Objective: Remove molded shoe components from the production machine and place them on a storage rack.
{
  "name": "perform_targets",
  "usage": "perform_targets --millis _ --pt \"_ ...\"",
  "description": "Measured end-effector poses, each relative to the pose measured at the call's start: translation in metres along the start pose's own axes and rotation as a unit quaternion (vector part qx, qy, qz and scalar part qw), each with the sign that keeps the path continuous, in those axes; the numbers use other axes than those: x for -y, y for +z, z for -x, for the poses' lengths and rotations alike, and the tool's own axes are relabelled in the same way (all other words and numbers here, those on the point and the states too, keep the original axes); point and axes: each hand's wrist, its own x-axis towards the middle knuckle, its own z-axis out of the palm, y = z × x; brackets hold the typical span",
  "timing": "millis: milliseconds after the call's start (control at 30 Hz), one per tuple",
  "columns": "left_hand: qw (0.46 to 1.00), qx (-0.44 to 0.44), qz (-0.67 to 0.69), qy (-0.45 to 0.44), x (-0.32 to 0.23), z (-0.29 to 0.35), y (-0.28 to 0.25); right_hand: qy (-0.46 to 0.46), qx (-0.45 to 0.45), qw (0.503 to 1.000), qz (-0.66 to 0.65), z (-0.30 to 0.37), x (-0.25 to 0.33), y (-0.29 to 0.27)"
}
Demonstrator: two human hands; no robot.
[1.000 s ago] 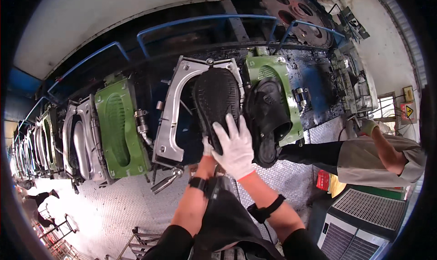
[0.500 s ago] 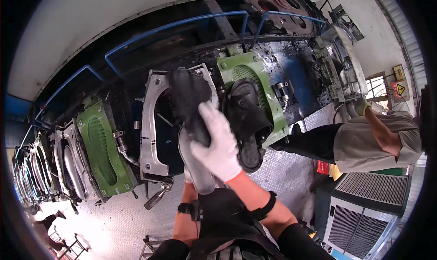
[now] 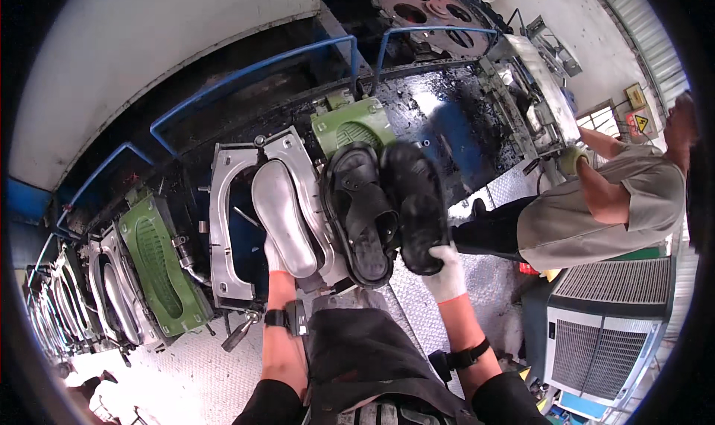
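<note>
- Clearly, the right hand (image 3: 448,276), in a white glove, is closed on the near end of a black sandal (image 3: 415,194), its thumb over the top
- That sandal points away from the body, slightly blurred, just right of another black sandal
- The other sandal (image 3: 366,248), strap upward, overlaps a green mould plate (image 3: 354,124) and hides its lower part
- The left hand (image 3: 273,260), also gloved, is mostly hidden behind a silver foot form (image 3: 281,220); I cannot tell how far open it is or whether it grips anything
- The foot form slants across the right part of a silver mould frame (image 3: 221,228)
- Farther left stands a second green plate (image 3: 186,291) with a foot-shaped hollow
- At the right, a co-worker (image 3: 577,216) in a greyish shirt stands beyond a box-shaped unit (image 3: 605,362) with grilles
</note>
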Motion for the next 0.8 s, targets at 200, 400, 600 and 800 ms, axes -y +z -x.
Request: perform_targets --millis 200,400,600,800 --pt "0.723 -0.020 -0.451 0.523 -0.034 0.120 0.113 -0.010 -0.018 0.997 0.080 -0.003 -0.022 -0.026" --pt "0.399 0.205 -0.853 0.267 0.009 0.123 0.213 0.001 -0.004 0.980 0.197 0.010 -0.025 -0.024" --pt "0.146 0.232 -0.821 0.501 0.037 0.102 0.205 0.037 0.169 0.933 0.315 0.043 -0.036 -0.071" --pt "0.130 0.528 -0.685 0.486 0.102 0.202 0.186 0.195 0.179 0.812 0.520 0.147 -0.052 -0.201"
